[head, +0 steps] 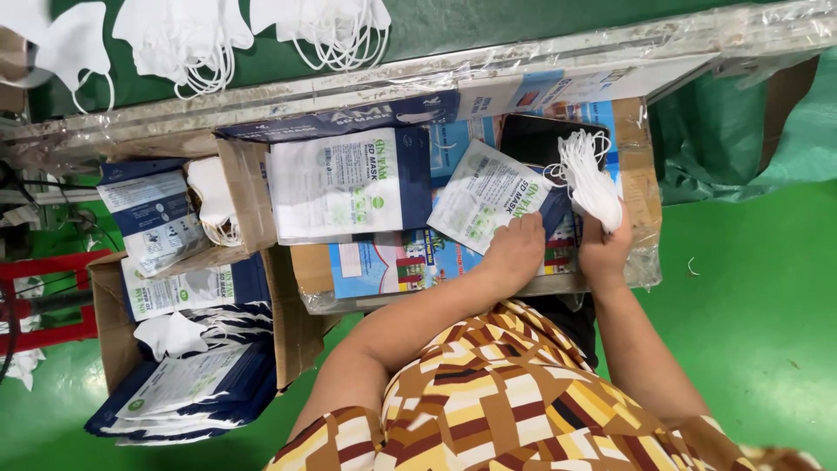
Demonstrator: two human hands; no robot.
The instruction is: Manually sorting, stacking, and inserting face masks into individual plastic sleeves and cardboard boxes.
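Left fingers (529, 228) pinching mask packet (485, 194); right fingers (602, 228) closed around white masks (590, 179).

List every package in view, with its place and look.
Pouch under the left hand: flat, white and blue.
Pouch stack mid-bench: rectangular, white and navy.
Pouches in carton, left: white and navy.
Masks in right hand: white.

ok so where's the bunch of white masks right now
In the head view, the masks are at right of centre, held in the right hand, just right of the pouch under the left hand.
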